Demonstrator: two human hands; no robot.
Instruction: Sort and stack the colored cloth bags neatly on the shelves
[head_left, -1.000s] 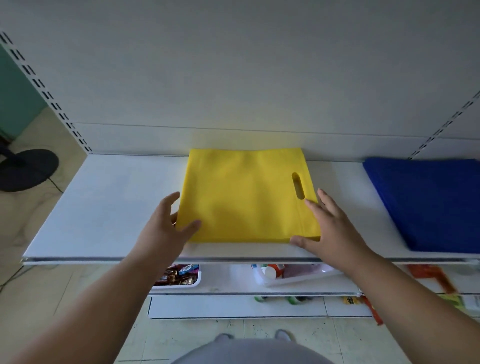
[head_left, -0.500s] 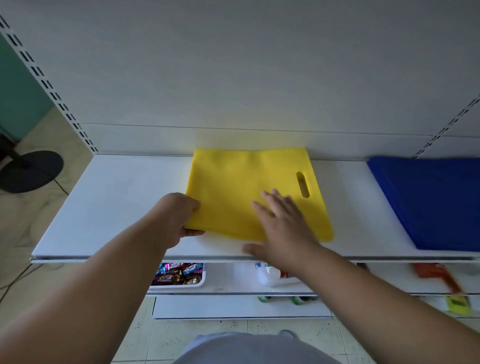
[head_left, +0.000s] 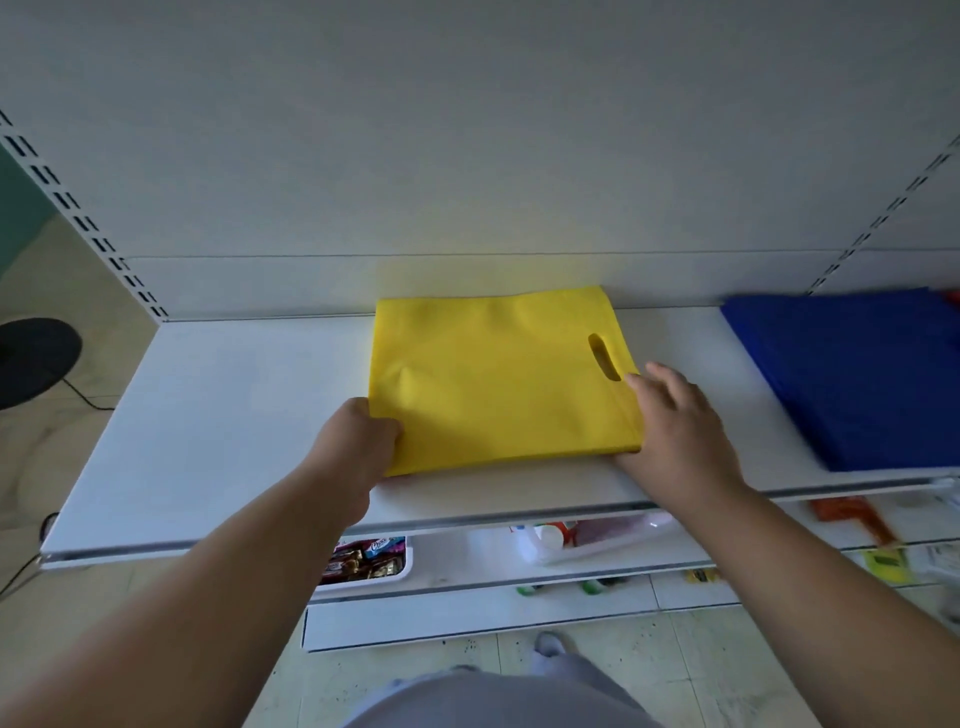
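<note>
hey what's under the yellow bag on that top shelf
The yellow bag lies flat on the white shelf. Its thick near edge hints at more yellow layers, but the top one covers them. The left hand grips its near-left corner, so the fingers underneath are hidden.

Snack wrapper (head_left: 382, 544) in white bin (head_left: 405, 569), lower shelf: possibly "Choc…", blurred. Nothing else legible.

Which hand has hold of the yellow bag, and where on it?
The left hand pinches the yellow bag at its near-left corner; the right hand lies open against its right edge.
</note>
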